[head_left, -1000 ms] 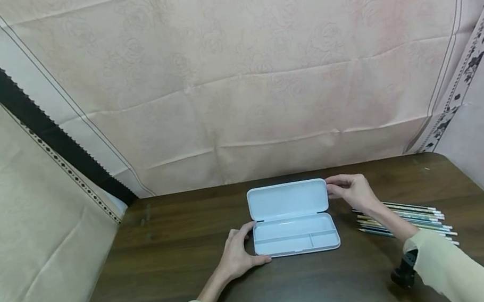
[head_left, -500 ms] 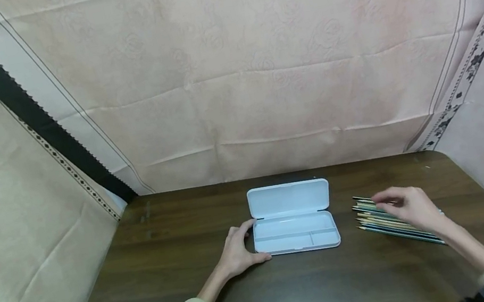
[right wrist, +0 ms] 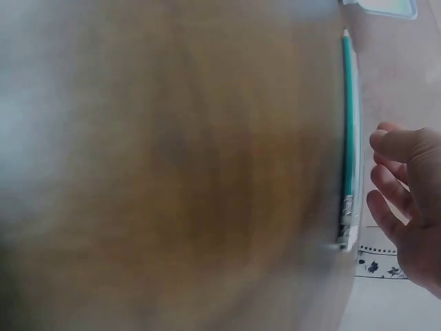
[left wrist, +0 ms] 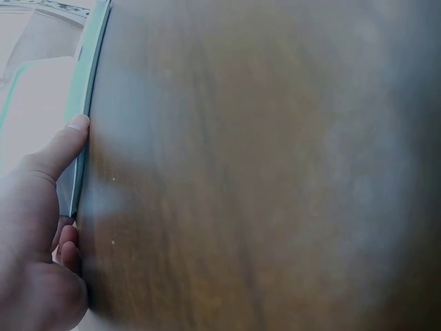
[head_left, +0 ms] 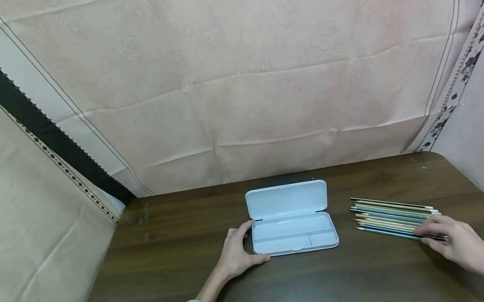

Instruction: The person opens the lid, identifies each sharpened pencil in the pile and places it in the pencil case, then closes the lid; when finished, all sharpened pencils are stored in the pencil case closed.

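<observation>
Pencils (head_left: 392, 218) lie in a loose fan on the dark wooden table (head_left: 296, 292), well to the right of the open white pencil case (head_left: 291, 219), sharpened tips aimed back toward it. The right hand (head_left: 455, 244) sits at the eraser ends, farthest from the case, fingertips touching the nearest pencils; whether anything is actually pinched there, I cannot tell. Over on the case's left end, the left hand (head_left: 237, 255) curls round the tray corner, thumb along the front edge, fingers at the hinge side, steadying it.

Handling, by my reading: these are light, stiff, slim sticks, smooth-lacquered and prone to roll, with brittle points, so a pinch across the barrels near the middle looks safer than at the ends. The case seems like thin hard plastic, light enough to skid unless held.

Now the views. Head camera gives the whole layout, case and fan together. Right wrist camera shows one green pencil (right wrist: 349, 131) in profile just beside loosely curled fingers (right wrist: 396, 146), a gap visible between them. Left wrist camera shows only a thumb (left wrist: 63, 146) pressed on the case rim.
</observation>
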